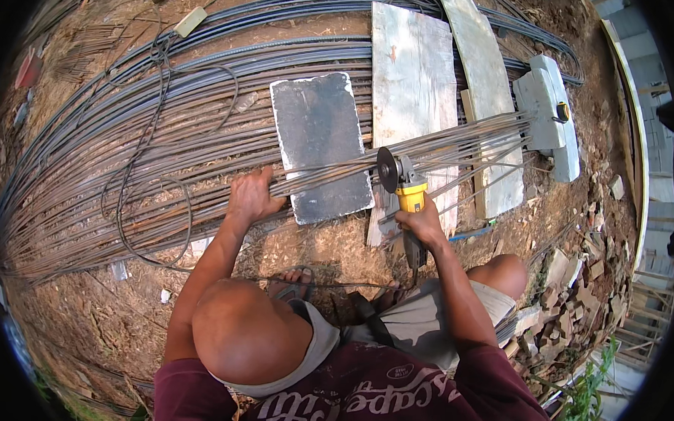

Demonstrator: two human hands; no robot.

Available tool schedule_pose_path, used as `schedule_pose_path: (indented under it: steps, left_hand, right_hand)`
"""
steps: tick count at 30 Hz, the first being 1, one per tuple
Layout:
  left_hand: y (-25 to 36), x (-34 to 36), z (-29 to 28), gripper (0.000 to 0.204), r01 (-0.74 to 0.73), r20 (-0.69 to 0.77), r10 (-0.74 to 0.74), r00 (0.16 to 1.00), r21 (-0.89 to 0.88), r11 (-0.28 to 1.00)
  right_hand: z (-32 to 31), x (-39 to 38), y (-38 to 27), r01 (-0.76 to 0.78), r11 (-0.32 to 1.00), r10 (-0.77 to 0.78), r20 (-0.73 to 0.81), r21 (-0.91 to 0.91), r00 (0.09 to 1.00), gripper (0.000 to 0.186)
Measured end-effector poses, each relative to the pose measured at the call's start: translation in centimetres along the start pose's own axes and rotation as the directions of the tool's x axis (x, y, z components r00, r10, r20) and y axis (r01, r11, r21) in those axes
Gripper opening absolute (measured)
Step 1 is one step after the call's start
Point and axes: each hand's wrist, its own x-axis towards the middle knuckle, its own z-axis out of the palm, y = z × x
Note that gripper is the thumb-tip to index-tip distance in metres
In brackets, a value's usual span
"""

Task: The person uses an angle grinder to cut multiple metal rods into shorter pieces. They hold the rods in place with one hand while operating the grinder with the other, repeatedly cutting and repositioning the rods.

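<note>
My left hand (252, 195) is closed around a bundle of thin steel rods (305, 178), just left of a dark rectangular slab with a chipped pale edge (320, 127). The bundle runs right across the slab and over two wooden boards. In my right hand (424, 223) is a yellow and black angle grinder (412, 197), held upright, its dark disc (387, 170) at the rods just right of the slab. Whether the disc touches them or spins, I cannot tell. A cord trails from the grinder's lower end.
Longer steel bars (216, 87) lie beneath the slab and the boards (413, 69). Pale blocks (539, 108) stand at the rods' right ends, with a black and yellow tape measure (563, 112) on them. Broken rubble (578, 297) lies at the right. Looped wire (163, 59) crosses the bars at left.
</note>
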Motion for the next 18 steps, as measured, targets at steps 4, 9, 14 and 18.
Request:
schedule_pose_path:
  steps: [4,9,14,18]
  left_hand:
    - [0.4,0.1,-0.2,0.057,0.007,-0.035,-0.008,0.999,-0.032,0.999]
    - [0.7,0.3,-0.7,0.056,-0.008,-0.030,0.007,1.000,-0.034,0.999]
    - [0.8,0.4,-0.7,0.054,0.045,0.043,-0.045,0.998,0.002,0.999]
    - [0.6,0.6,-0.7,0.051,0.055,0.064,-0.055,0.996,0.003,0.998]
  right_hand:
    - [0.4,0.1,0.3,0.004,1.000,-0.004,0.003,-0.006,1.000,0.050]
    - [0.9,0.3,1.0,0.030,0.999,-0.031,-0.029,-0.020,0.999,0.054]
    - [1.8,0.5,1.9,0.011,1.000,-0.013,-0.061,-0.025,0.998,0.056]
    - [2.2,0.8,2.3,0.052,0.997,-0.056,-0.075,-0.051,0.996,0.056]
